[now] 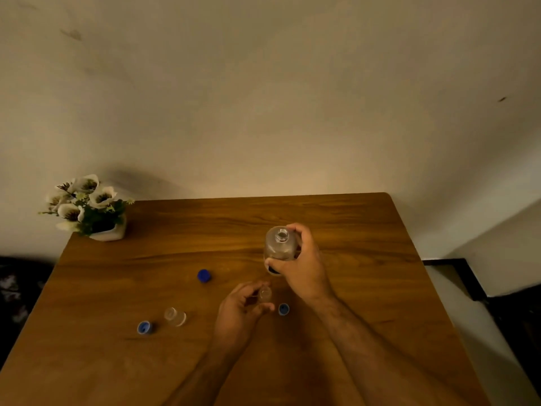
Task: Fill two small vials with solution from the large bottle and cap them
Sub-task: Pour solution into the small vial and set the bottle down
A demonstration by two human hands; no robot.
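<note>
Wooden table [366, 288], right hand [301, 265] gripping clear uncapped large bottle [280, 243]

Domestic room, dimly lit in warm light; not a laboratory. Evidence: wood-grain table [351, 230] set against a plain, scuffed painted wall [263, 98]. Decorative pot of white artificial flowers [85, 208] at the table's 10 o'clock corner. Dark patterned upholstery [14, 291] at 9 o'clock. No benches or lab fittings in view.
</note>
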